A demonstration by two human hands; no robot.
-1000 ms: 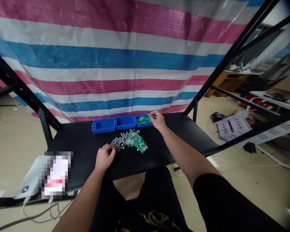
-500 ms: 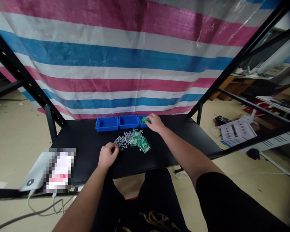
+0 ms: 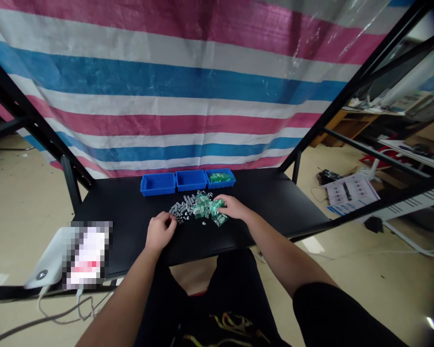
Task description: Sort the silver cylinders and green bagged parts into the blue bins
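Note:
On the black table, a mixed pile lies between my hands: small grey cylindrical pieces (image 3: 180,210) on its left and shiny green packets (image 3: 201,210) on its right. My right hand (image 3: 232,207) is at the pile's right side, its fingers closed on a green packet (image 3: 217,205). My left hand (image 3: 161,229) rests by the grey pieces with curled fingertips; whatever they may hold is hidden. Behind the pile, the right blue bin (image 3: 222,184) contains green packets. Beside it stand the middle blue bin (image 3: 191,187) and the left blue bin (image 3: 158,192), with no contents visible.
At the table's left edge lie a white power bank (image 3: 54,255) and a blurred-out phone-like object (image 3: 88,255), with cables hanging down. A striped tarp (image 3: 202,106) hangs behind the table. Black frame posts (image 3: 70,178) flank it.
My right hand has come back from the right blue bin to the green packets in the pile, leaving the bin in full view. My left hand has hardly moved.

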